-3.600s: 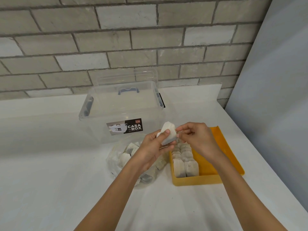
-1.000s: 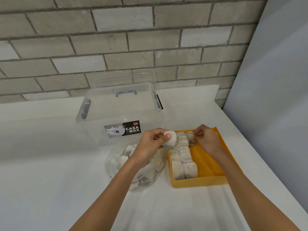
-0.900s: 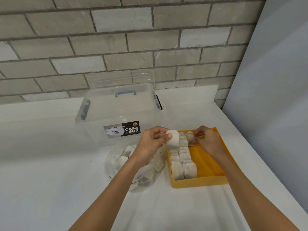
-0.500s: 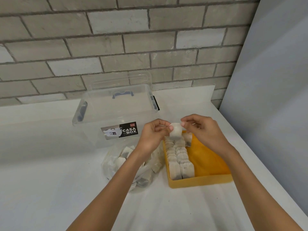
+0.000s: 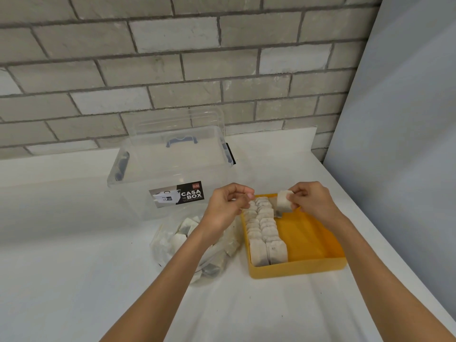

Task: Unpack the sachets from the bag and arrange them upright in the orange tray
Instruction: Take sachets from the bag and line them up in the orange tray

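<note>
The bag (image 5: 195, 245) is lying beside the orange tray (image 5: 296, 267), sachets (image 5: 264, 230) standing inside; the left hand (image 5: 224, 208) is hovering curled, seemingly empty; the right hand (image 5: 313, 201) is pinching a sachet (image 5: 283, 203) above the far end; it is looking light, soft, tearable, likely needing gentle edge-holding.

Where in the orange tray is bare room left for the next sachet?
The right half of the orange plastic tray is bare, between the two rows of upright white sachets and its right wall. Its left half is packed. The right hand holds one more sachet over the far end.
</note>
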### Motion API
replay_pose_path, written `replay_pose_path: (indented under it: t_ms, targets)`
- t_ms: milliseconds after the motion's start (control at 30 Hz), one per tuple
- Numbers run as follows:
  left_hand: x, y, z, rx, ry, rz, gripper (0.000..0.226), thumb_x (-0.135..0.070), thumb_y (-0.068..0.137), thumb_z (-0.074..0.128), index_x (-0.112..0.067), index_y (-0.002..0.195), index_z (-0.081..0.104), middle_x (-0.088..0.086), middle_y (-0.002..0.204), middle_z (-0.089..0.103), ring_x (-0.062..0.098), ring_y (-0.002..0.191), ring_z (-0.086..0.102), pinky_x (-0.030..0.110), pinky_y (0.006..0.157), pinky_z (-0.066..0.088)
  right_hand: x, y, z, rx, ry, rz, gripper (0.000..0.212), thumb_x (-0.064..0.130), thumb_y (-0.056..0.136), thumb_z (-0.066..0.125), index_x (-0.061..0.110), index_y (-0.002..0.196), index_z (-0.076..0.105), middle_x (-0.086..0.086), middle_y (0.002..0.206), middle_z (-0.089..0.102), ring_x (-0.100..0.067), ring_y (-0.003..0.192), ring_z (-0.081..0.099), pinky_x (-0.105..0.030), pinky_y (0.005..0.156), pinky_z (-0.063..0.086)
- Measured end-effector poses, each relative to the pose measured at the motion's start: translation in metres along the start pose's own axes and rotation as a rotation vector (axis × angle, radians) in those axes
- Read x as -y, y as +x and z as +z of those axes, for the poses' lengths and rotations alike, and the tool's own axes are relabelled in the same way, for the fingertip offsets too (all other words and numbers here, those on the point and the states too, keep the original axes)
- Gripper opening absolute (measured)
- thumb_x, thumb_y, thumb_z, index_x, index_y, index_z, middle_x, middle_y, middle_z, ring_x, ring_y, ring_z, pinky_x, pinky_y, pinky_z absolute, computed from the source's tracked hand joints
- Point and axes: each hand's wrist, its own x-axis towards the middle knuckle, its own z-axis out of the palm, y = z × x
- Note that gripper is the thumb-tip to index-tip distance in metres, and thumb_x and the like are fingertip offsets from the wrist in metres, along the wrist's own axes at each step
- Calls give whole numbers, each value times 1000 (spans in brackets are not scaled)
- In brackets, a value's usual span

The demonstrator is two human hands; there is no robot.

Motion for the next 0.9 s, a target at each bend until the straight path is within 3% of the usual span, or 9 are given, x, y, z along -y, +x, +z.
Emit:
replay_pose_path:
  t_ms: [267, 433, 533, 733, 800, 900]
  targets:
    - [2, -2, -2, -1, -10, -13, 10, -10, 90, 61, -15, 95, 68, 4, 94, 72, 7, 73, 63, 18, 68, 46, -21, 10, 25, 76, 46, 101, 8, 3, 87, 65, -1, 94, 65, -8, 62, 63, 1, 39, 55, -9, 44, 43]
    - [3, -4, -3, -11, -19, -19, 9, -10, 89, 62, -15, 94, 69, 0, 90, 72, 6, 73, 63, 18, 67, 46, -21, 10, 33, 13, 49, 64, 9, 1, 83, 69, 2, 87, 61, -14, 69, 67, -14, 56, 64, -15, 49, 49]
    - [5, -4, -4, -19, -20, -24, 9, -11, 89, 63, -17, 92, 69, -1, 89, 73, 5, 72, 64, 18, 68, 47, -21, 7, 36, -24, 34, 39, 10, 0, 82, 69, 7, 81, 61, -10, 68, 68, -13, 58, 65, -18, 54, 53]
    - [8, -7, -7, -23, -17, -27, 9, -12, 90, 63, -17, 92, 69, 1, 92, 73, 7, 73, 64, 22, 70, 47, -21, 2, 35, -39, 32, 59, 17, -2, 80, 68, 6, 92, 59, -5, 75, 66, -19, 70, 68, -34, 69, 58]
    - [9, -8, -10, -30, -11, -30, 9, -12, 89, 63, -18, 92, 69, 1, 92, 73, 7, 74, 65, 23, 72, 47, -19, 1, 34, -52, -8, 52, 21, -2, 79, 69, 8, 94, 58, -2, 76, 63, -18, 74, 64, -31, 68, 56]
    - [9, -11, -20, -40, 14, -32, 10, -12, 90, 63, -19, 92, 70, 6, 96, 73, 9, 76, 65, 27, 75, 47, -13, -2, 28, -86, -109, -20, 17, 0, 81, 67, 6, 97, 63, -3, 90, 64, -15, 85, 57, -12, 64, 42]
